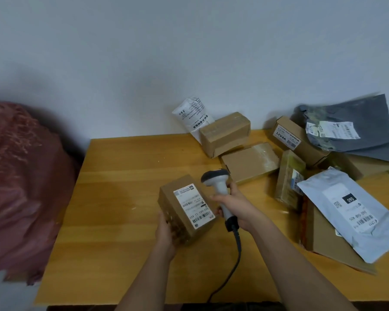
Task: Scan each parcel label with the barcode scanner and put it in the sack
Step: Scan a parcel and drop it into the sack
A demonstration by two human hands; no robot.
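My left hand (pixel 165 234) grips a small brown cardboard parcel (pixel 166 198) from its near side, holding it above the table with its white barcode label (pixel 192 205) facing up. My right hand (pixel 236 206) grips the handle of a grey-and-white barcode scanner (pixel 216 179). The scanner's head sits just right of the parcel and points toward the label. Its black cable (pixel 235 261) runs down toward the table's near edge. A dark red sack (pixel 20 180) bulges at the left, beside the table.
On the wooden table (pixel 112 221), several more parcels crowd the right half: brown boxes (pixel 225 133), a labelled box (pixel 288 135), a white mailer (pixel 346 212), a grey mailer (pixel 350 126), and a white pouch (pixel 192 113) against the wall.
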